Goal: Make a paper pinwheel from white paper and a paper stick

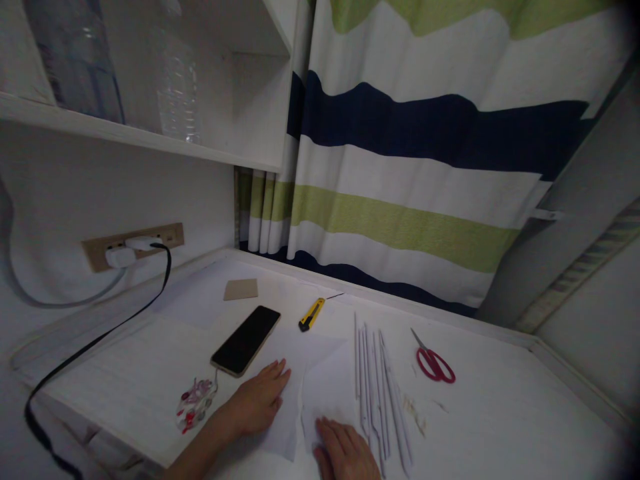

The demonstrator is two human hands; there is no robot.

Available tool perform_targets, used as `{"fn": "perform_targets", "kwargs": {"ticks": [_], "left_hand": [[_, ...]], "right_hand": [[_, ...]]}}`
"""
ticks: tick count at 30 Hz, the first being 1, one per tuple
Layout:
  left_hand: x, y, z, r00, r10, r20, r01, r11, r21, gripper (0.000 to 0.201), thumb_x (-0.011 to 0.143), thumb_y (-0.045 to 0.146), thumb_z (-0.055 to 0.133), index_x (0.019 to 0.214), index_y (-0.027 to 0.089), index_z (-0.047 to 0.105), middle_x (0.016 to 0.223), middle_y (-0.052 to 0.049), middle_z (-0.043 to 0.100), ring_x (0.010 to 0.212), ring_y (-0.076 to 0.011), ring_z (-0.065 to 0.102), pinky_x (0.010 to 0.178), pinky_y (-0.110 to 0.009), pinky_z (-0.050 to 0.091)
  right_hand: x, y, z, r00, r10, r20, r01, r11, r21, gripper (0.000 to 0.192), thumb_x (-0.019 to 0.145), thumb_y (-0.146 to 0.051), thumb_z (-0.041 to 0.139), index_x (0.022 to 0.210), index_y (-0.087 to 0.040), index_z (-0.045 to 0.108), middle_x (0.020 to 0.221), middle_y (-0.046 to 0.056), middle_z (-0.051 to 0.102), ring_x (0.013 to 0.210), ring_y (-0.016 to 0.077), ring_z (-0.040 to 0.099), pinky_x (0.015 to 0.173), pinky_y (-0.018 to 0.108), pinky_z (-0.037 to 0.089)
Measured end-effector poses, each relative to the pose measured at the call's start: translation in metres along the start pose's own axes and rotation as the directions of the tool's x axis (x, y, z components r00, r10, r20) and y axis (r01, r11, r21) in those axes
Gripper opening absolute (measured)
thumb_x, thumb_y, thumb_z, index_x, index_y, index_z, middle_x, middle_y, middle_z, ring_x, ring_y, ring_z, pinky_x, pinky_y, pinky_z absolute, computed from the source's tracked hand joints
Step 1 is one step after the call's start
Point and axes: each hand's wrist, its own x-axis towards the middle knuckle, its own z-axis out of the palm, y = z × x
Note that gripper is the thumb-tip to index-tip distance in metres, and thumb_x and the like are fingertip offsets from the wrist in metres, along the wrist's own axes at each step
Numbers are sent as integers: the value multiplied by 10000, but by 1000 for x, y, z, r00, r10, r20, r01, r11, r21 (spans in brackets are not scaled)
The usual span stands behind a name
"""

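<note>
Here, a white paper sheet (320,367) at the lower centre is pressed flat by 2 open palms, left hand (260,400) and right hand (345,450), nothing grasped; thin rolled white paper sticks (380,380) lie just beside.

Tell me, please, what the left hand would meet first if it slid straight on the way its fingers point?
The left hand lies flat on white paper, fingers aimed up and right. Past the paper's edge, the yellow utility knife seems first in line, though depth is uncertain.

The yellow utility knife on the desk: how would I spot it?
Start at the white desk below the striped curtain. Beyond the black smartphone, a small yellow-and-black utility knife lies with its thin blade out. It is the only yellow thing there; the red-handled scissors lie farther right.
</note>
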Motion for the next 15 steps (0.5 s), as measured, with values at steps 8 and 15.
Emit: {"fn": "perform_targets", "kwargs": {"ticks": [8, 15], "left_hand": [[4, 9, -17, 996, -12, 84, 8, 999, 42, 684, 637, 227, 575, 1290, 143, 386, 1374, -141, 264, 1262, -259, 273, 1000, -410, 272], [-9, 12, -16, 994, -23, 104, 18, 999, 46, 734, 672, 384, 597, 1315, 146, 334, 1391, -153, 226, 1277, -268, 243, 1010, -424, 237]], "right_hand": [[23, 10, -21, 994, 105, 29, -105, 994, 27, 307, 838, -182, 456, 1132, -133, 528, 1014, 96, 673, 907, 207, 630, 772, 301, 522], [32, 9, -23, 990, 100, 104, -111, 988, 109, 306, 786, -161, 506, 1078, -227, 565, 1057, 36, 659, 951, 224, 607, 824, 343, 481]]}}
